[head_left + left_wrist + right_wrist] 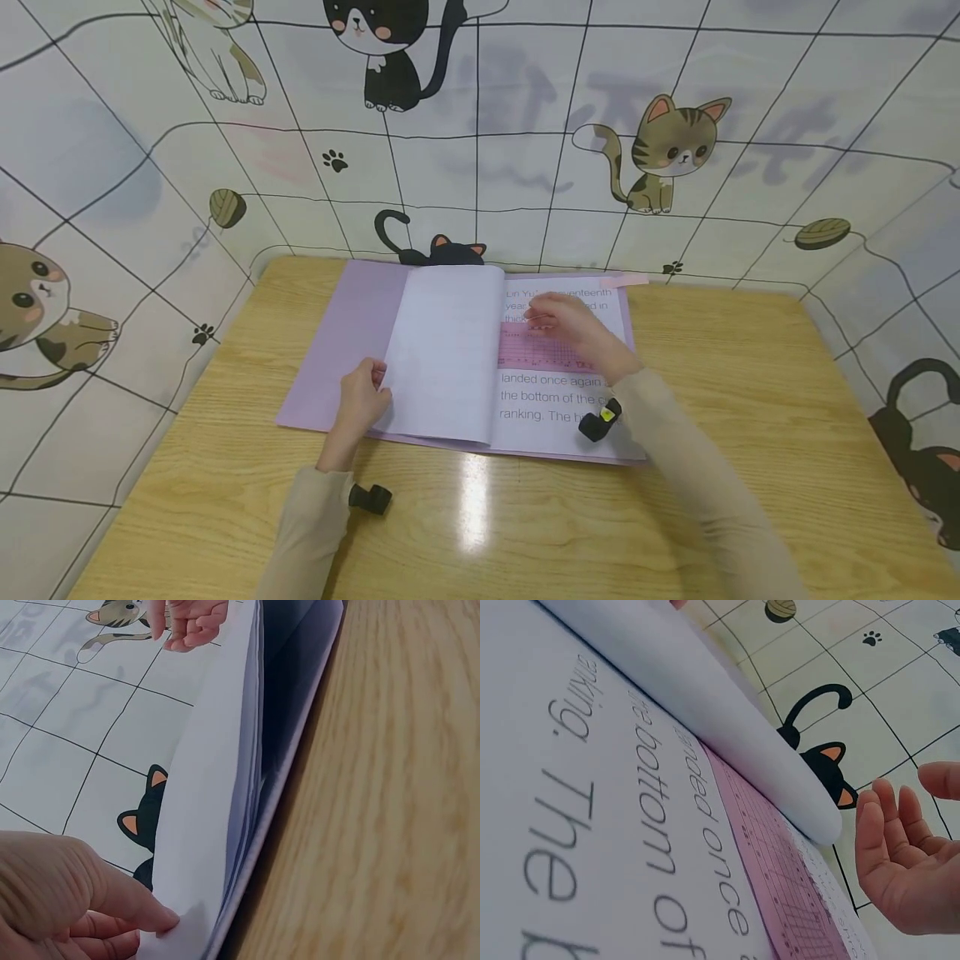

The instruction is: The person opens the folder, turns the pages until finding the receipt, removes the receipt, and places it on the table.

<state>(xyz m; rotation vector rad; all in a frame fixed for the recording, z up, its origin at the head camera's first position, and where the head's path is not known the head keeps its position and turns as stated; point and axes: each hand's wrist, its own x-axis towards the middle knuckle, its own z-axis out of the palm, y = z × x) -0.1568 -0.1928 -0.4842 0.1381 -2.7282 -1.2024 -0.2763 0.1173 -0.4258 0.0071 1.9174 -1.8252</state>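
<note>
An open booklet with a lilac cover [318, 367] lies on the table. Its turned white pages [446, 358] lean over the left side, and my left hand [363, 398] holds their left edge. In the left wrist view the thumb [154, 911] presses on the top page, the other fingers [105, 945] at its edge. The right page [551, 433] carries large print and a pink printed slip [540, 354] with a fine grid lying across it. Above the slip hovers my right hand [570, 325], its fingers [896, 825] loosely curved, nothing between them.
A pale pink strip [626, 281] sticks out at the booklet's top right corner. The wooden table [750, 400] meets a cloth backdrop with cartoon cats [517, 167] along its back and sides. Black cameras [371, 500] are strapped to both wrists.
</note>
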